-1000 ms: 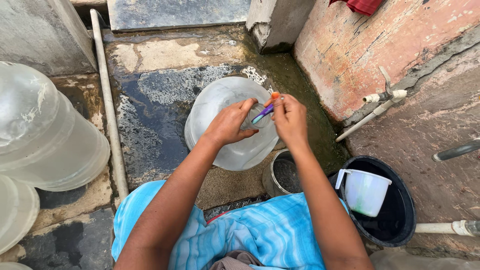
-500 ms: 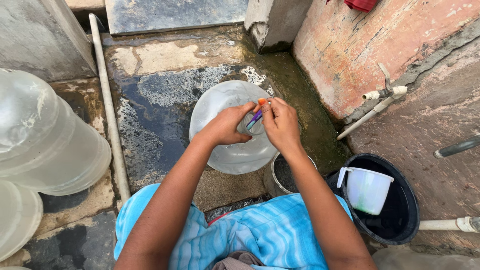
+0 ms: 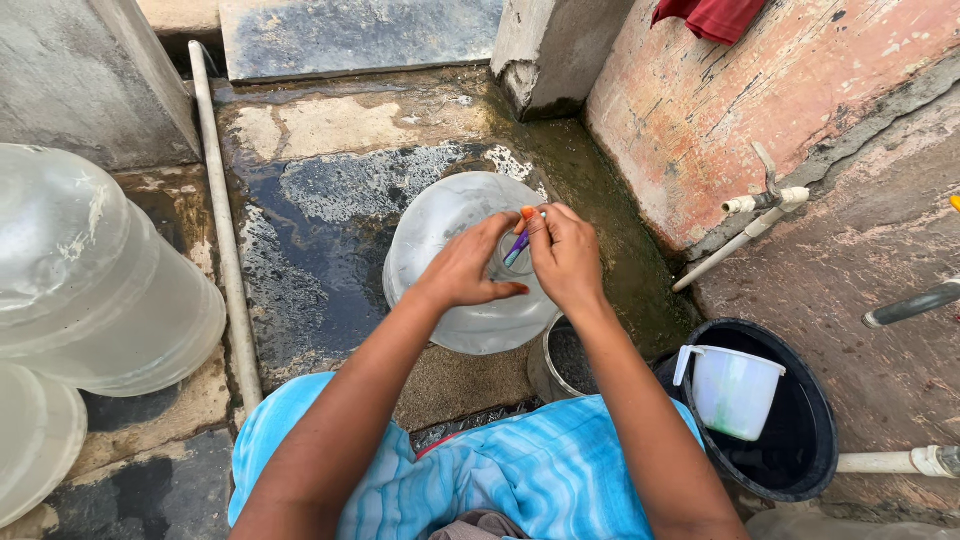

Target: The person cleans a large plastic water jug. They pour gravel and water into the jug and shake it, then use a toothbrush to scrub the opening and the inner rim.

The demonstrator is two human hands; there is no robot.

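Right hand [image 3: 568,258], fingers pinched on a thin purple-and-orange brush [image 3: 520,240] whose lower end enters the neck of a clear water jug [image 3: 440,230]. Left hand [image 3: 465,268], fingers curled against the jug's shoulder, steadying it. The jug stands upright on wet, stained concrete floor [image 3: 320,240]. Beside it, a small metal pot [image 3: 565,365]; further right, a black bucket [image 3: 800,440] holding a white mug [image 3: 735,390]. Larger clear jugs [image 3: 90,270] lie at left. Risk: the wet brush could slip into the jug, or the jug tip on slick ground. Compared with one second earlier, both hands sit lower on the neck, the brush deeper.
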